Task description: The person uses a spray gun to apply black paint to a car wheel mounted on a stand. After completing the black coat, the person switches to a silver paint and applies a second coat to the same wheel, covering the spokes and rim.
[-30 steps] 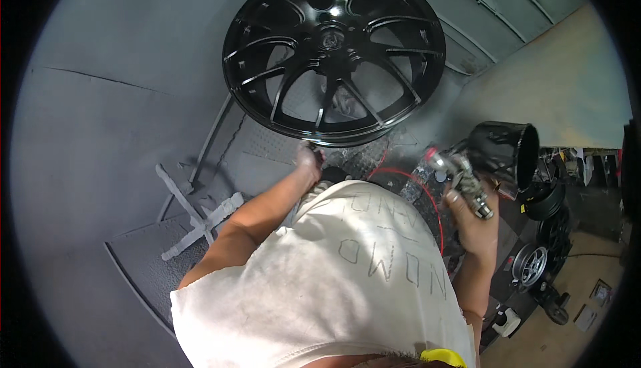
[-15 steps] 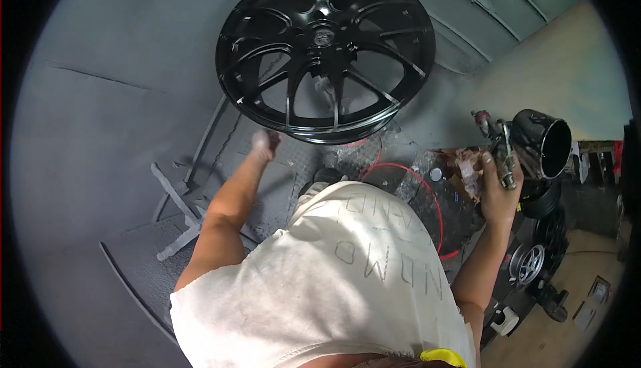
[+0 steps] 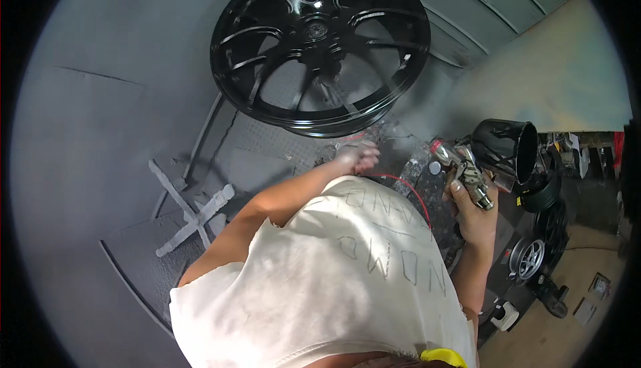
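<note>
Dull grey walls [image 3: 100,121] enclose your left and far sides, bending toward the dark rim of the view. Ahead of you is the glossy black, many-spoked round wheel [image 3: 316,31], its face tipped up toward you. Well apart from it, on your left, is a grey-coated, cross-shaped stand [image 3: 195,218]. To the wheel's near right is the metal spray gun [image 3: 471,180], with a wide, open-mouthed black cup [image 3: 502,148] at its right; the gun's long axis slants so that its red-tipped end points forward and left, toward the wheel's side. Your right hand [image 3: 475,213] grips its body, thumb along the near side, apart from the wheel. Your left hand [image 3: 358,157] is the nearer one: the wheel's near rim is just ahead of its fingers. Those fingers blur; they seem bent, with nothing visible in them, but you cannot tell whether they are clenched or loose.
</note>
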Available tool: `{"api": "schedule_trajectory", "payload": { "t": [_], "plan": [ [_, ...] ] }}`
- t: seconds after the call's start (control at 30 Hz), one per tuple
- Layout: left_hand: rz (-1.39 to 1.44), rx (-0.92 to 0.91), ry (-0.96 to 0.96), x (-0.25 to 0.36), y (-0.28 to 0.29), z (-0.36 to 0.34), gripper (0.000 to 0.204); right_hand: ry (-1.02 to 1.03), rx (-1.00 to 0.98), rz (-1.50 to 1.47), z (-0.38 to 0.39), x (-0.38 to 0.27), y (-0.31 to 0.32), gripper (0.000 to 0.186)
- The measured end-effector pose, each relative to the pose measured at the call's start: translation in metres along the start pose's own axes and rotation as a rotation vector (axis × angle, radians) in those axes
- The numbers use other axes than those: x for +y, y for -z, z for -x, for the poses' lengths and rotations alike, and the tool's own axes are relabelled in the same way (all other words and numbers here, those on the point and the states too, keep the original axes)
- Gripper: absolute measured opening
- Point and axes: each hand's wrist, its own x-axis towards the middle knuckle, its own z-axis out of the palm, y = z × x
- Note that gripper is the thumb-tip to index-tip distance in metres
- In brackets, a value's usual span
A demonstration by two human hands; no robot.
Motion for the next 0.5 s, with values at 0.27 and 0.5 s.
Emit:
{"api": "schedule_trajectory", "payload": {
  "t": [0.27, 0.5],
  "plan": [
    [-0.512, -0.362, -0.051, -0.015, 0.004, -0.003, 0.013, -0.093, -0.182, -0.024, 0.003, -0.009, 0.009, 0.047],
    [-0.232, 0.084, 0.068, -0.006, 0.018, 0.017, 0.017, -0.077, -0.349, 0.015, -0.006, -0.02, 0.015, 0.043]
  ]
}}
